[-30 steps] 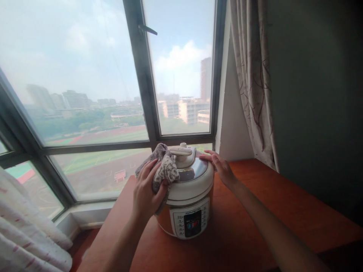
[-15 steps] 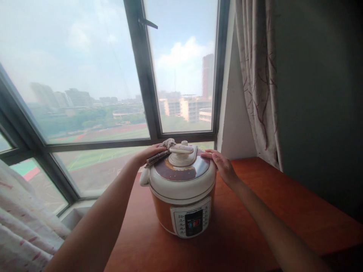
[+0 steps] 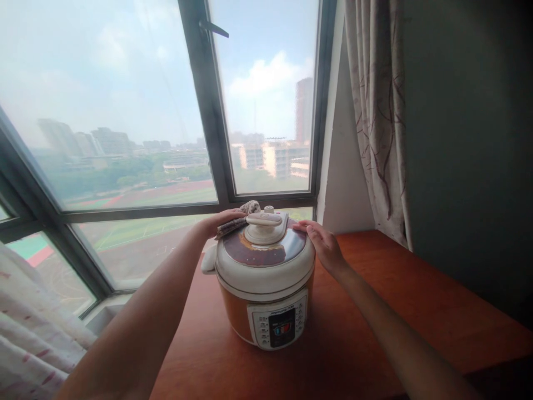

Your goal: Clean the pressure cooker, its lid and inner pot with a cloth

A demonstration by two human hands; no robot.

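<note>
Cooker (image 3: 265, 280): mid-worktop (image 3: 375, 311), panel facing the wearer. Left hand (image 3: 220, 222): grip closed on a cloth (image 3: 239, 219), pressed to the lid's (image 3: 266, 253) far left rim. Right hand (image 3: 325, 247): flat and open on the lid's right edge, seemingly steadying the pot against the cloth's push

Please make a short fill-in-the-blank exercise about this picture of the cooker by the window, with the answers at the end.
1. The left hand presses a grey ____ against the far side of the cooker's lid.
2. The right hand lies flat on the ____ edge of the lid.
3. The pressure cooker stands on a reddish-brown ____.
4. The control panel faces ____ the camera.

Missing words: cloth; right; table; toward
</note>
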